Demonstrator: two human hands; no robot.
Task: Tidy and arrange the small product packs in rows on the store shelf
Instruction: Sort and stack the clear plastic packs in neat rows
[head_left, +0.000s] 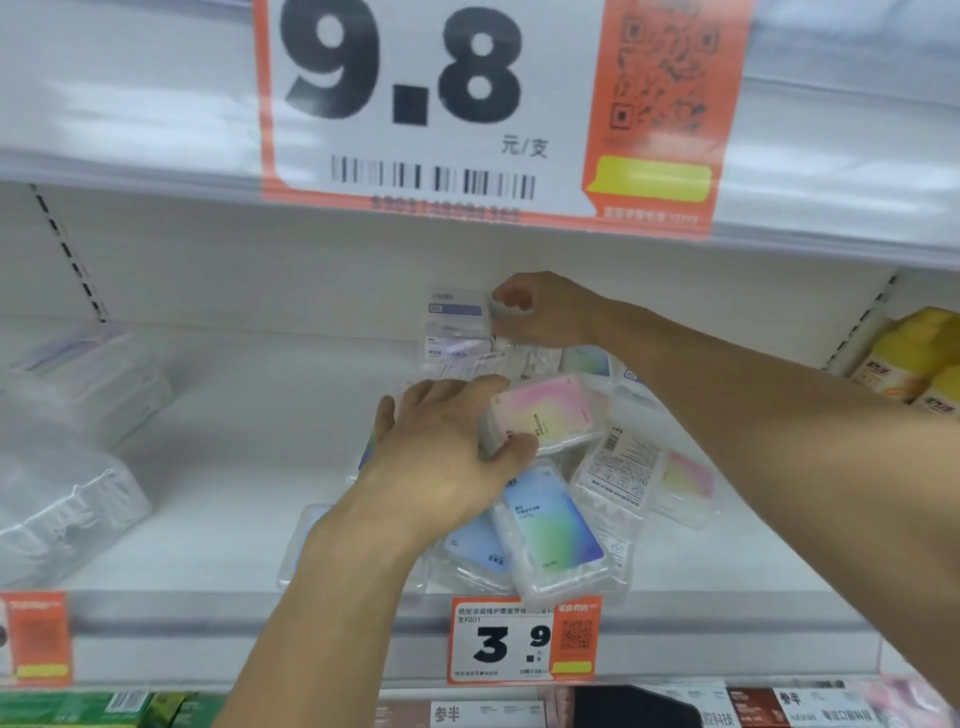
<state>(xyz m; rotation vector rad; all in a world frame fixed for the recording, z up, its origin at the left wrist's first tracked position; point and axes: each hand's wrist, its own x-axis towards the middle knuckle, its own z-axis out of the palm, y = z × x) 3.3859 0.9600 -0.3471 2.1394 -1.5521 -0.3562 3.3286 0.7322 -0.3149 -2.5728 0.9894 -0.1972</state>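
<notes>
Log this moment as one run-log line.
left hand: grips pink pack | right hand: on rear packs, grip unclear | rows: unformed

Price tags (523, 640), yellow bottles (917, 358)

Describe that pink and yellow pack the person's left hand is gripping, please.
The flat rectangular pack in clear plastic with a pink-to-yellow pastel card has rounded corners and small dark print on its face. It is tilted, printed side up, above the jumbled pile near the shelf's middle. The left hand grips its left end, thumb on the near edge and fingers over the far edge. A blue-green pack lies just below it; whether they touch is unclear.
</notes>
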